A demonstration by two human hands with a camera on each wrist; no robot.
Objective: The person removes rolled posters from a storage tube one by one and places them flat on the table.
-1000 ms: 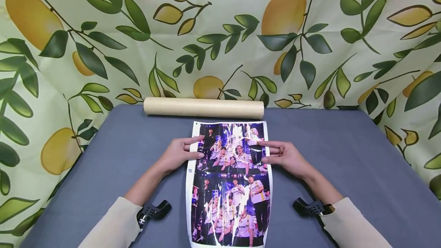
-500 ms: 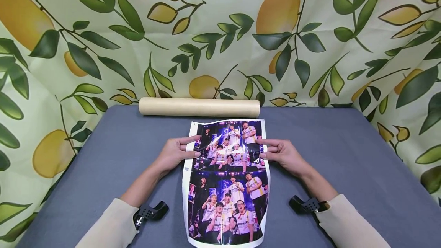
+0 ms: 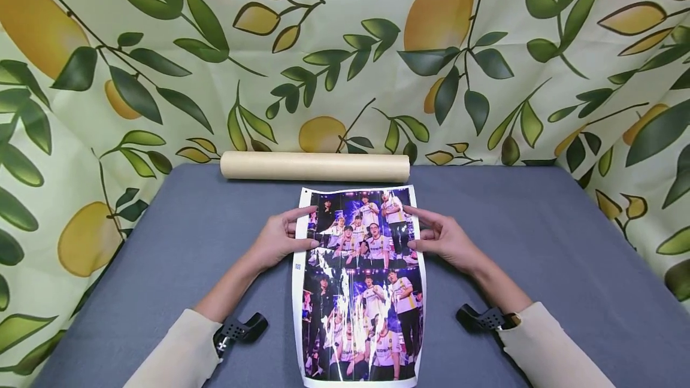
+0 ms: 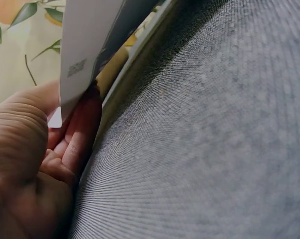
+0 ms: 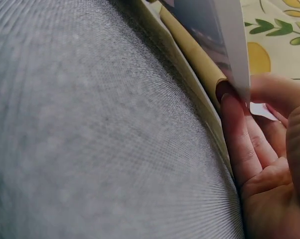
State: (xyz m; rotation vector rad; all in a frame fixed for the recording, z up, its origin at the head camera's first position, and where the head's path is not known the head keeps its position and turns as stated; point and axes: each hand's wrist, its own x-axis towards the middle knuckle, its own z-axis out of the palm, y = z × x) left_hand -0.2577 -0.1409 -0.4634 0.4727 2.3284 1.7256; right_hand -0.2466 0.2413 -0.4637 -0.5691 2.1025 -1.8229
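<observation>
A glossy photo poster [image 3: 356, 292] with a white border shows two group pictures, one above the other, and bright glare streaks run down it. My left hand [image 3: 283, 237] pinches its left edge, thumb on the front. On the opposite edge, my right hand [image 3: 439, 235] pinches in the same way. In the left wrist view, the poster's border [image 4: 82, 59] with a small printed code passes between thumb and fingers. The right wrist view has the other border [image 5: 234, 45] between the right thumb and fingers [image 5: 239, 139]. The sheet bows slightly.
Behind the poster, a tan cardboard-coloured roll [image 3: 315, 167] lies along the back of the grey cloth-covered table [image 3: 512, 226]. A fruit-and-leaf patterned curtain [image 3: 205, 76] rises at the back and sides. Black wrist devices [image 3: 245, 328] sit at both cuffs.
Both hands keep their pinch on the poster. The sheet has flexed and tilted slightly, so the glare shifted from the upper picture to the lower one. The head view moved a little.
</observation>
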